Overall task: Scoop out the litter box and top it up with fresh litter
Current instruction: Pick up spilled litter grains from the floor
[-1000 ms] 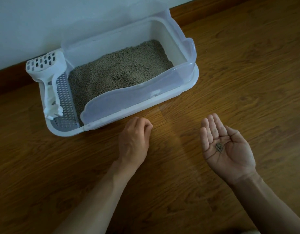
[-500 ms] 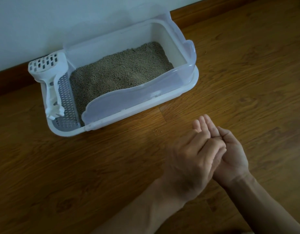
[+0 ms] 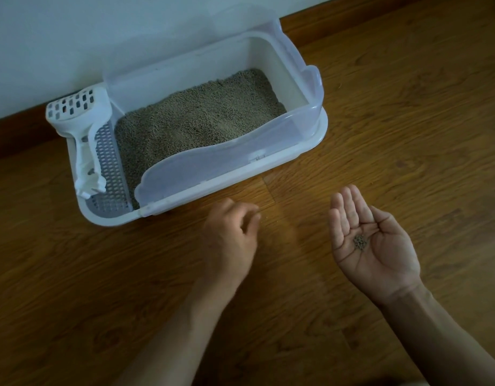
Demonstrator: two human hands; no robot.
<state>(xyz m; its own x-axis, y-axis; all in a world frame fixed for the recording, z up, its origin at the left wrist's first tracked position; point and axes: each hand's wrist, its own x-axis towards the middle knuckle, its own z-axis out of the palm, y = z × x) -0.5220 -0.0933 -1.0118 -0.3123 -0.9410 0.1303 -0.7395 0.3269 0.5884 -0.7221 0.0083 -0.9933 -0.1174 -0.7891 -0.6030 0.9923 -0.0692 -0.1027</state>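
Wooden floor by wall | litter box holds litter | left hand curled, pinching at floor | right hand spread, cupping stray granules | advice: keep palm level.

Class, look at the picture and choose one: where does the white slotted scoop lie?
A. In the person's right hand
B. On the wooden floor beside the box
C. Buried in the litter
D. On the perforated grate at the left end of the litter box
D: the scoop rests on the grate at the left end of the litter box, while the right hand holds only a few litter pellets on its open palm.
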